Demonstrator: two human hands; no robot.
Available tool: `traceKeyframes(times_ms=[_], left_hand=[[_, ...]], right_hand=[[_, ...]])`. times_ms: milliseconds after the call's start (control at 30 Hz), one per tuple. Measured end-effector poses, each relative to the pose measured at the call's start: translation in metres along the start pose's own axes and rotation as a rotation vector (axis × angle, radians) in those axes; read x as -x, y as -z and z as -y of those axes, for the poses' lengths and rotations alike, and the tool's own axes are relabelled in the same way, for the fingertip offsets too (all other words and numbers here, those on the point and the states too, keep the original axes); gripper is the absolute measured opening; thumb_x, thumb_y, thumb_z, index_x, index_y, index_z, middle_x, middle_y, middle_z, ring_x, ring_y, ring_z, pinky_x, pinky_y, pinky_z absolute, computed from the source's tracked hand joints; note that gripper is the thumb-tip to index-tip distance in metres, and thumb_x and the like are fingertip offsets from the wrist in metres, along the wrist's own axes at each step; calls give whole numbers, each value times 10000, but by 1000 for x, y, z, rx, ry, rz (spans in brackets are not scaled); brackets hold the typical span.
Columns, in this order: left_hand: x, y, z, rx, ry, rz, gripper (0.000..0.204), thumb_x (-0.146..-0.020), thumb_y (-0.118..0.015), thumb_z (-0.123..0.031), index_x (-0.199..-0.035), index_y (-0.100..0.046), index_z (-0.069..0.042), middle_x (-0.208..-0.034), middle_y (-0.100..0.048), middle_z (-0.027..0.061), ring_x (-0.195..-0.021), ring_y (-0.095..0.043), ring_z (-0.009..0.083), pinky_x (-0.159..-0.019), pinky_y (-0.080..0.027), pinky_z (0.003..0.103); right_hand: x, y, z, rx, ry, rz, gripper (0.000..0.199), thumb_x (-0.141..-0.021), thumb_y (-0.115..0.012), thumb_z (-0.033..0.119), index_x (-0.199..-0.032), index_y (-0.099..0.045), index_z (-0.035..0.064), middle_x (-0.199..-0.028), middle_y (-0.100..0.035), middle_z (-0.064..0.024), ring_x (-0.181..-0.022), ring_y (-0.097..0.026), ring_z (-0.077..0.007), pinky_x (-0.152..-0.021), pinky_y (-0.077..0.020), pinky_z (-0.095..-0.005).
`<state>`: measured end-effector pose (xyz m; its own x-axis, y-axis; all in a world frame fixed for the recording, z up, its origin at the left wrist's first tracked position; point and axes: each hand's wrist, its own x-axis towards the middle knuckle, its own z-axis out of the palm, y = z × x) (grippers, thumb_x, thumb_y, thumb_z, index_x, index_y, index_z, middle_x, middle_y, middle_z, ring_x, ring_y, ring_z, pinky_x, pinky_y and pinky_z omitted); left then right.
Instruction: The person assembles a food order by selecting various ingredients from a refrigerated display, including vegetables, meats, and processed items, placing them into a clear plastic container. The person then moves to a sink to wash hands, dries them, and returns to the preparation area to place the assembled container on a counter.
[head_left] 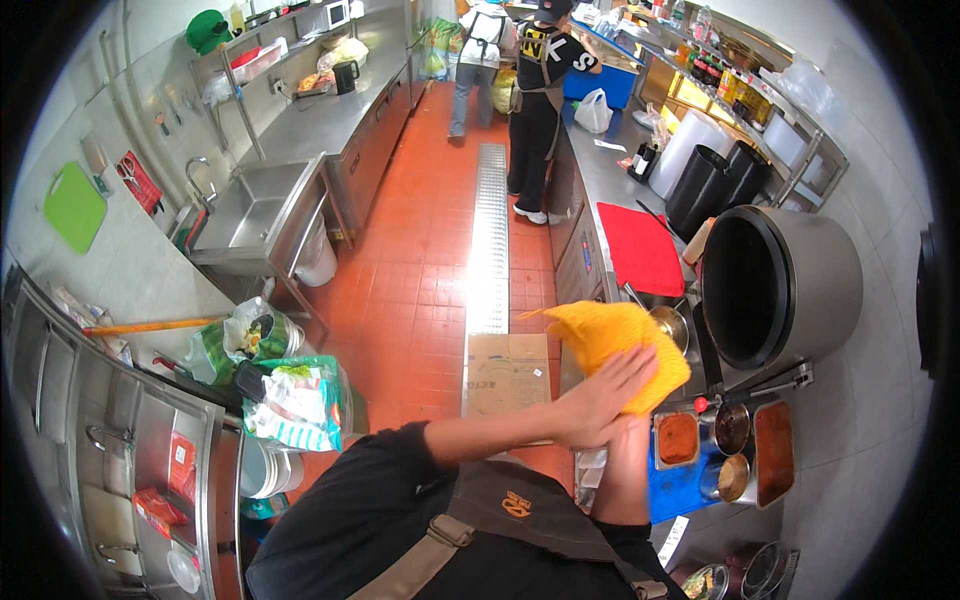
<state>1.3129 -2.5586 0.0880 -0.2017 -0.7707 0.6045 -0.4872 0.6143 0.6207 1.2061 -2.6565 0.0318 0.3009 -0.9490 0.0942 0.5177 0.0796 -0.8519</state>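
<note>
A yellow cloth is bunched up above the front of the right-hand counter, one corner sticking out to the left. My left hand crosses over from the left and lies flat on it, fingers stretched out together. From below, my right forearm reaches up to the same cloth. The cloth and my left hand cover my right hand, so its fingers are hidden. Just beyond the cloth lie a metal pan and a red cloth on the counter.
A large grey cooker stands open on the right. Nearer are a tray of reddish food and a blue mat. Flattened cardboard lies on the red floor. Two people work farther off, one at the counter. A sink is left.
</note>
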Motion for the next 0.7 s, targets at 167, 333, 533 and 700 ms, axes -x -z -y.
traceKeyframes(times_ms=[167,333,533,700], left_hand=[[31,-14,43,1014,625,-477,621,-1027,-476,-385,-1531,-335,-49,-1554,-375,177,-1408,-402,292,-1181,-294,427],[22,1,105,1677,647,-710,396,-1036,-472,-426,-1245,-510,-91,-1071,-615,54,-1002,-624,226,-928,-517,403],[32,54,121,1817,655,-367,403,-1036,-466,-426,-1257,-505,-92,-1084,-613,63,-1008,-625,233,-928,-519,417],[39,17,111,1792,621,-421,409,-1036,-461,-426,-1268,-502,-92,-1095,-610,70,-1014,-626,238,-928,-521,429]], right_hand=[[-37,1,1,420,-33,110,658,-1050,-448,440,-1473,-383,-58,-1530,-387,-249,-1450,-333,-333,-1185,-280,-377],[6,-76,-52,1137,391,339,687,-1044,-452,457,-1474,-377,-73,-1554,-361,-267,-1486,-294,-352,-1209,-250,-389],[55,-69,8,312,-402,775,521,-1042,-443,360,-1365,-537,-38,-1334,-588,-266,-1249,-571,-406,-1055,-454,-468],[24,-69,-21,-769,-785,719,631,-1032,-426,495,-1332,-555,-45,-1237,-658,-246,-1135,-656,-372,-977,-520,-475]])
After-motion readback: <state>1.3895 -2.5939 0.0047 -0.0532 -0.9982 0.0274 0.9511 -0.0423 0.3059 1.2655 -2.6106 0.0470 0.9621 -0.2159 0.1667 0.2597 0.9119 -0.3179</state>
